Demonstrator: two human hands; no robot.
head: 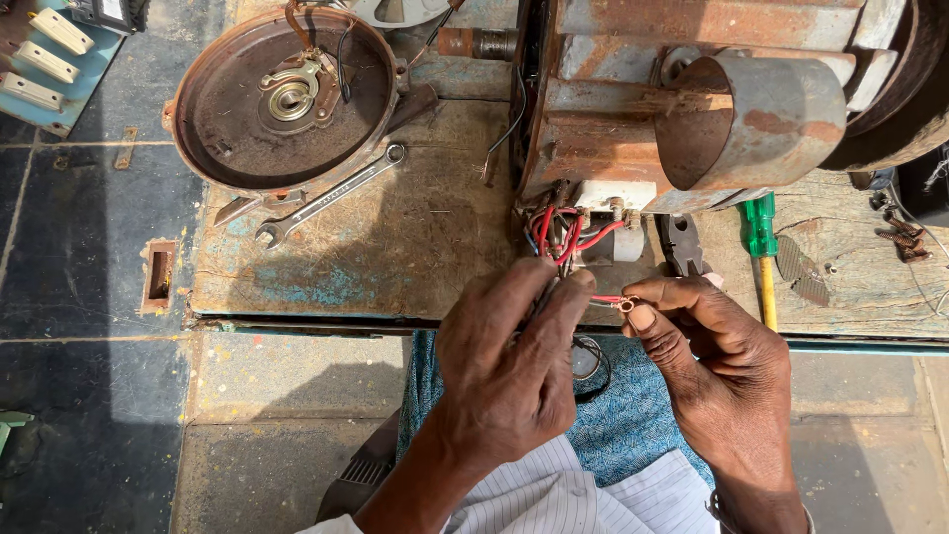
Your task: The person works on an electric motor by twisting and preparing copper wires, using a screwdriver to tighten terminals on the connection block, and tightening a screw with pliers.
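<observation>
My left hand (509, 361) pinches a thin red wire (605, 299) near the bunch of red wires (561, 233) coming out of a rusty electric motor (652, 109). With thumb and forefinger, my right hand (717, 366) grips the bare copper end (627, 305) of that same wire. Both hands hover at the front edge of the worn workbench (395, 247), just below the motor's white terminal block (615, 195).
A round rusty motor end cover (282, 99) lies at the back left with a combination spanner (331, 195) beside it. A green-handled screwdriver (760, 242) and dark pliers (680, 244) lie right of the wires. A blue panel with switches (44, 59) sits on the tiled floor.
</observation>
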